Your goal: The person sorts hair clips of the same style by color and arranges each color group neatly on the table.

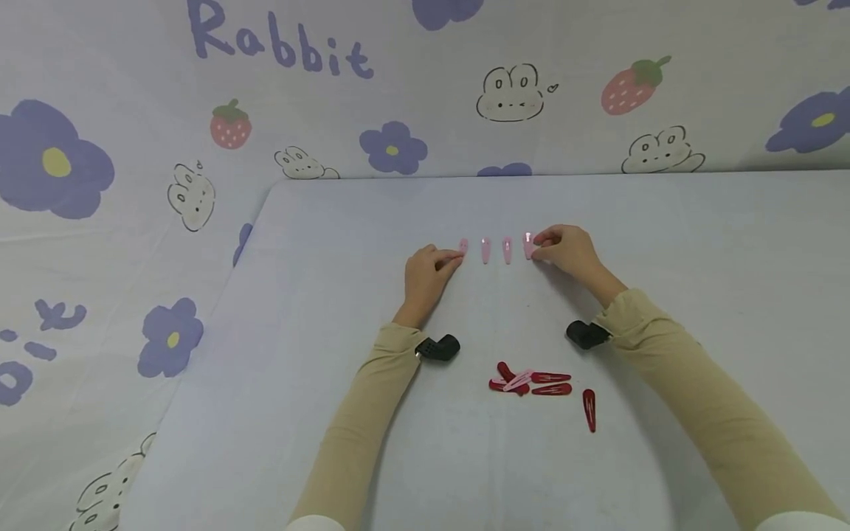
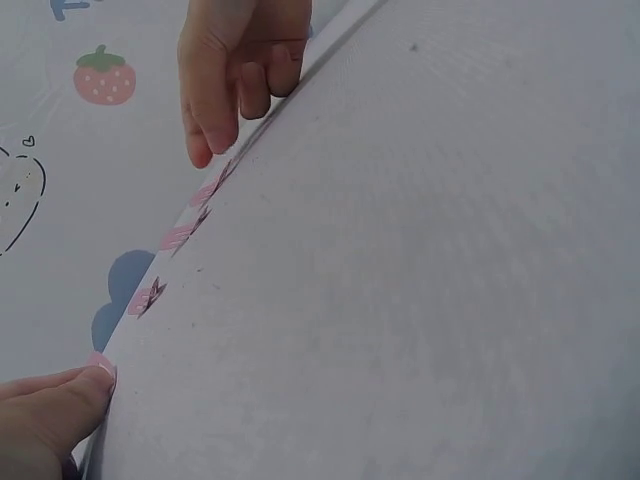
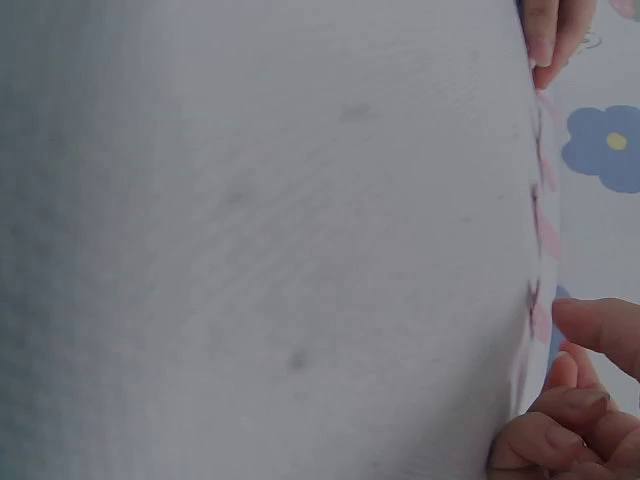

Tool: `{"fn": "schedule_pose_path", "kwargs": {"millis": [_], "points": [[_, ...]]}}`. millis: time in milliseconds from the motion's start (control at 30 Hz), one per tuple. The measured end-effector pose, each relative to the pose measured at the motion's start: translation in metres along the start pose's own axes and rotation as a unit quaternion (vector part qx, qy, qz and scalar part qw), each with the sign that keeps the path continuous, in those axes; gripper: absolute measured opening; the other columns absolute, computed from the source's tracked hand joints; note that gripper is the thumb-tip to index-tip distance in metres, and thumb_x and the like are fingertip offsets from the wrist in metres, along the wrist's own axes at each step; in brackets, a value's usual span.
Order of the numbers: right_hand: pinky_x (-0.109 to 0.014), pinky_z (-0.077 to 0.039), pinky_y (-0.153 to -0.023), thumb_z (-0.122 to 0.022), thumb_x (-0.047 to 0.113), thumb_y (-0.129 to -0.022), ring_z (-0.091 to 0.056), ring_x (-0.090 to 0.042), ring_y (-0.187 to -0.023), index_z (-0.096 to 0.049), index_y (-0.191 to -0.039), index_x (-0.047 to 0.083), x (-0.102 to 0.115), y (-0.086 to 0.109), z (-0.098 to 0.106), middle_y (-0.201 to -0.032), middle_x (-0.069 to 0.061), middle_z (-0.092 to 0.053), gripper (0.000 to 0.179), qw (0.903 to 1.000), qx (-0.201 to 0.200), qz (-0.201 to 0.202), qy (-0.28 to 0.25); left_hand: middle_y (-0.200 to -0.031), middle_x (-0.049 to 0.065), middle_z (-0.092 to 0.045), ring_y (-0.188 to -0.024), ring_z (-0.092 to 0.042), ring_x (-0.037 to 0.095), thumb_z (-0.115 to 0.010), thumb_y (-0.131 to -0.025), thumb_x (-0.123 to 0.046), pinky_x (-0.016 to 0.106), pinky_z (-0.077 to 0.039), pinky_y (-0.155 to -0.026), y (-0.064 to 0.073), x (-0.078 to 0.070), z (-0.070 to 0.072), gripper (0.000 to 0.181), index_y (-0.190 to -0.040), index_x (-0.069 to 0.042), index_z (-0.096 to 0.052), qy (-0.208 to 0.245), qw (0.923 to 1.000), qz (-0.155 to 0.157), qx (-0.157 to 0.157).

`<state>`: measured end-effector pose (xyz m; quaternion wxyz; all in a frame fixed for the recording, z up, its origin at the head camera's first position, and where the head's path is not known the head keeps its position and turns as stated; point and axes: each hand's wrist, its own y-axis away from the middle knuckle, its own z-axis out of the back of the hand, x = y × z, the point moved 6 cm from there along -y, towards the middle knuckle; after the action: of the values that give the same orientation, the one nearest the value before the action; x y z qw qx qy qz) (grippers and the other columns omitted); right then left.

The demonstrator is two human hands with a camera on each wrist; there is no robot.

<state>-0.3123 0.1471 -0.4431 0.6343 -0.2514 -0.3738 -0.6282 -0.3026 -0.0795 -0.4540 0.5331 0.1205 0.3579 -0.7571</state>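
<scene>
Several pink snap hair clips stand in a row near the table's far side. At the row's left end my left hand point(image 1: 426, 276) has thumb and forefinger together on the lower part of a pink hair clip point(image 1: 463, 244); the left wrist view shows its thumb point(image 2: 95, 385) against that clip. My right hand point(image 1: 569, 252) is beside the right-end pink clip point(image 1: 527, 245). Its thumb and forefinger are apart, with the fingertips at that clip's right edge. Between the hands lie two more pink clips, one point(image 1: 486, 251) left of the other point(image 1: 508, 250).
Closer to me is a loose pile of red hair clips point(image 1: 551, 389) with a pink clip point(image 1: 518, 380) on it. A single red clip point(image 1: 589, 410) lies to its right. Behind the white table point(image 1: 299, 295) hangs a printed cloth point(image 1: 438, 88).
</scene>
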Motion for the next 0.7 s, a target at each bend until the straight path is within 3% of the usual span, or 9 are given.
{"fn": "schedule_pose_path", "kwargs": {"millis": [200,367,567,700], "points": [[-0.03,-0.037,-0.067,-0.061,0.012,-0.084,-0.044,-0.023,-0.083,-0.059,-0.099,-0.004,0.012,0.008,0.007,-0.09,-0.013,-0.053,0.022,0.9979,-0.018,0.038,-0.05,-0.059,0.0,-0.046,-0.056,-0.041,0.014,-0.069,-0.079,-0.021,0.028,-0.033,-0.056,0.0,0.001,-0.001,0.014,-0.088,-0.011,-0.074,-0.003,1.0,-0.001,0.0],[-0.033,-0.037,-0.073,-0.062,0.014,-0.084,-0.045,-0.022,-0.085,-0.06,-0.094,-0.003,0.028,0.021,0.011,-0.091,-0.012,-0.056,0.02,0.9944,-0.008,0.087,-0.059,-0.059,0.0,-0.045,-0.056,-0.041,0.014,-0.069,-0.079,-0.02,0.028,-0.033,-0.056,0.0,0.001,0.0,0.013,-0.087,-0.011,-0.073,-0.003,1.0,-0.005,-0.005],[-0.028,-0.035,-0.061,-0.064,0.021,-0.084,-0.045,-0.021,-0.073,-0.062,-0.093,0.001,0.044,0.05,0.012,-0.089,-0.009,-0.057,0.022,0.9903,0.015,0.128,-0.052,-0.057,-0.001,-0.043,-0.054,-0.038,0.013,-0.068,-0.08,-0.019,0.027,-0.031,-0.055,0.0,0.0,0.0,0.012,-0.087,-0.01,-0.073,-0.002,0.9999,-0.01,-0.005],[-0.024,-0.036,-0.054,-0.066,0.018,-0.082,-0.044,-0.02,-0.067,-0.064,-0.088,0.004,0.054,0.071,0.01,-0.082,-0.006,-0.057,0.015,0.9833,0.018,0.179,-0.029,-0.057,-0.002,-0.041,-0.054,-0.036,0.013,-0.068,-0.08,-0.018,0.026,-0.03,-0.054,0.0,-0.002,0.001,0.012,-0.087,-0.01,-0.073,0.0,0.9998,-0.018,-0.008]]}}
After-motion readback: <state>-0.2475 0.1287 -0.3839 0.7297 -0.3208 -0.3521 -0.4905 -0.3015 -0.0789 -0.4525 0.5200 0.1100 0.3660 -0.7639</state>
